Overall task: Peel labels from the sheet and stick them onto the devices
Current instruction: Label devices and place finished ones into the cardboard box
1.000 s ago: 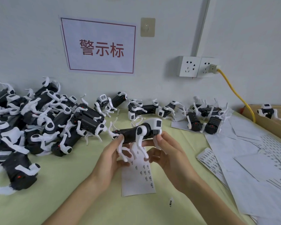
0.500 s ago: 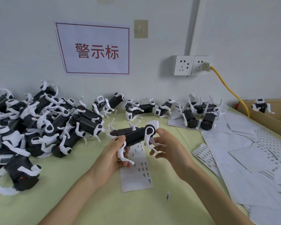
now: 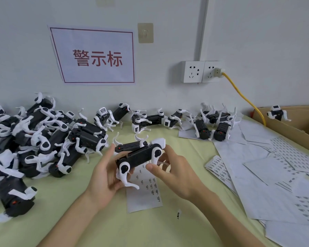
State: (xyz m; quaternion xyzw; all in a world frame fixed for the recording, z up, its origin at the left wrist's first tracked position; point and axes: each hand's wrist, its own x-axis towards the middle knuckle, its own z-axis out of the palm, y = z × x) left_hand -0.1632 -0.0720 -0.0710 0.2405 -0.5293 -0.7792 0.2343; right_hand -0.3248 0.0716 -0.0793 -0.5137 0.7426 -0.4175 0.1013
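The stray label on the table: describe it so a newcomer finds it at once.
Start at the pale green table, then the label sheet lying near its middle. Just right of its near corner lies the stray label: one printed strip alone on the cloth, not in rows on a sheet.

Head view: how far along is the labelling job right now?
Done: the label sheet has bare patches, so some labels look used. In hand: left hand and right hand hold one device above it. Left: printed labels remain on the sheet; whether the pile of devices is labelled can't be told.
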